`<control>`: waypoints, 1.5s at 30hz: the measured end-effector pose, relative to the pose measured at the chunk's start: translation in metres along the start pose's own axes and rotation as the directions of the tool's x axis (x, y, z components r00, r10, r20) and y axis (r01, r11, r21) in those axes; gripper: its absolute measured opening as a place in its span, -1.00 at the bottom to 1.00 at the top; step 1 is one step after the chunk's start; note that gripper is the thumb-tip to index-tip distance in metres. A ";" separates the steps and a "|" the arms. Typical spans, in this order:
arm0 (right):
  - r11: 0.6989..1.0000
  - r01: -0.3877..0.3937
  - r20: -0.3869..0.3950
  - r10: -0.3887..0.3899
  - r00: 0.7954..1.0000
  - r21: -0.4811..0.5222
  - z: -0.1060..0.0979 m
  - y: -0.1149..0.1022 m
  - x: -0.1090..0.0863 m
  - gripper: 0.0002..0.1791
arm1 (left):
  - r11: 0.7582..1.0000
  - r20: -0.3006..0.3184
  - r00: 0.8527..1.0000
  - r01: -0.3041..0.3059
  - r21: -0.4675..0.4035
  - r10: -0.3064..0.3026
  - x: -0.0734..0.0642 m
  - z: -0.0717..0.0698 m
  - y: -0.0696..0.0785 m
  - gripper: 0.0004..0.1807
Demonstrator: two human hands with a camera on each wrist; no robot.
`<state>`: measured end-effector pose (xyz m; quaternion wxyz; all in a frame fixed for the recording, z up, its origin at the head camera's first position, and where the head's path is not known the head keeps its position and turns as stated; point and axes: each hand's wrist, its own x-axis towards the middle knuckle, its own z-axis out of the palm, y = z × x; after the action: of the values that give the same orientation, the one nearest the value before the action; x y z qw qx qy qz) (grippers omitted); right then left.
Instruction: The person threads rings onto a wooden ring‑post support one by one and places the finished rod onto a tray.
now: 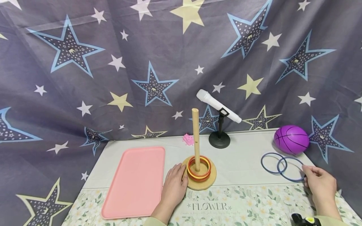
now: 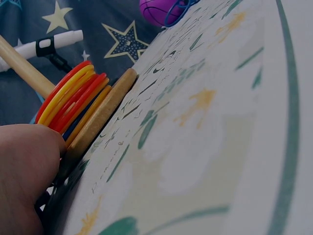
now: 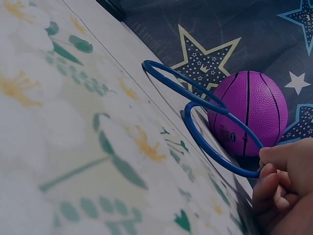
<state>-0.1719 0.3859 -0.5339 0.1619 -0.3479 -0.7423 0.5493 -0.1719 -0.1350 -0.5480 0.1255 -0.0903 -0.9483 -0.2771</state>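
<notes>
My right hand [image 1: 320, 185] pinches the near edge of a blue ring [image 1: 292, 180] between thumb and fingertips. This ring overlaps a second blue ring [image 1: 261, 163]; in the right wrist view both the held ring [image 3: 215, 159] and the other ring [image 3: 166, 76] show against a purple ball [image 3: 249, 112]. Fingers together, my left hand [image 1: 173, 186] rests against the left edge of a round wooden base [image 1: 210, 180]. An upright wooden peg [image 1: 196, 135] rises from that base. Around the peg lie several stacked rings [image 2: 73, 103], red, yellow and orange, with a blue one low down.
A pink tray [image 1: 135, 182] lies left of my left hand. Behind the peg are a small pink object [image 1: 188, 139] and a white microphone [image 1: 217, 105] on a black stand [image 1: 219, 140]. The purple ball sits at the back right, before a star-patterned curtain [image 1: 167, 122].
</notes>
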 end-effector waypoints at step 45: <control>0.991 0.128 0.104 -0.123 0.987 -0.049 0.018 -0.019 -0.029 -0.68 | 1.000 -0.014 1.000 -0.011 -0.002 0.010 -0.001 0.000 0.001 -0.48</control>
<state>-0.1689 0.3504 -0.5183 0.1488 -0.2765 -0.7849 0.5342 -0.1708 -0.1344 -0.5481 0.1337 -0.0934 -0.9467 -0.2779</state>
